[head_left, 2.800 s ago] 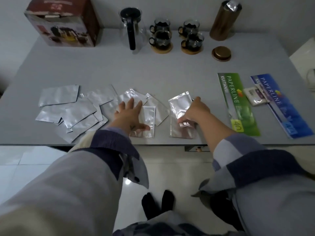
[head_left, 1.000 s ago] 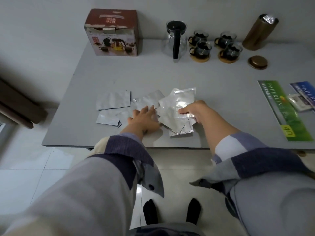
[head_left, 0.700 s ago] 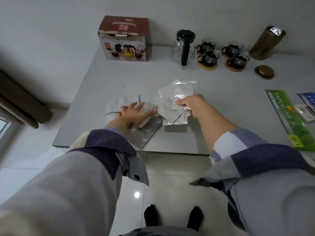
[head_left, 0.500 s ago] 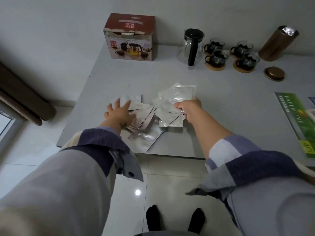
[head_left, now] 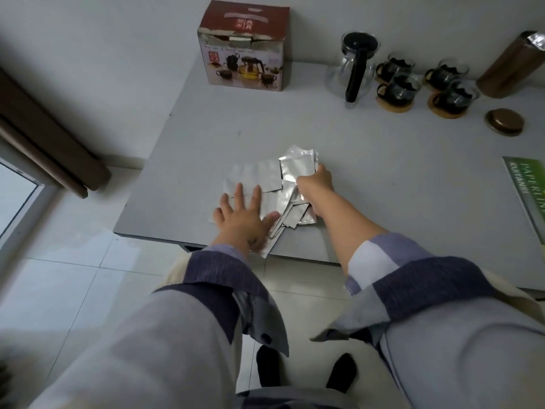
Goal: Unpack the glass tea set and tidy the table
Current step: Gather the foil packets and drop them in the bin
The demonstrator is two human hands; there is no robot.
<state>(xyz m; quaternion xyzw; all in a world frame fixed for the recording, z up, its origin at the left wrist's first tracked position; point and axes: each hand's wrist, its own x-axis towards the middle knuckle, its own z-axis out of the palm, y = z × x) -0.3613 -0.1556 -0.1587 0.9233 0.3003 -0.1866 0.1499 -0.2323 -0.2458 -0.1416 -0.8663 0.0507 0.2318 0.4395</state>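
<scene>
Several silver foil packets [head_left: 259, 177] lie bunched in one heap near the front left of the grey table [head_left: 383, 160]. My left hand [head_left: 243, 216] lies flat on the heap's left side with its fingers spread. My right hand [head_left: 315, 184] pinches a fanned bunch of the packets at the heap's right side. One packet corner hangs over the table's front edge. At the back stand the glass teapot [head_left: 355, 64] with its black handle and several glass cups [head_left: 398, 87], two of them on wooden coasters.
The red tea set box [head_left: 243, 45] stands at the back left. A brown canister [head_left: 513, 69] leans at the back right, its round lid [head_left: 505, 121] lying in front of it. A green paper pack [head_left: 528, 190] lies at the right edge. Tiled floor is below.
The packets, spread wide across the table's front earlier, are now gathered into one heap. My left hand swept them rightward toward my right hand. The view has shifted to the left.
</scene>
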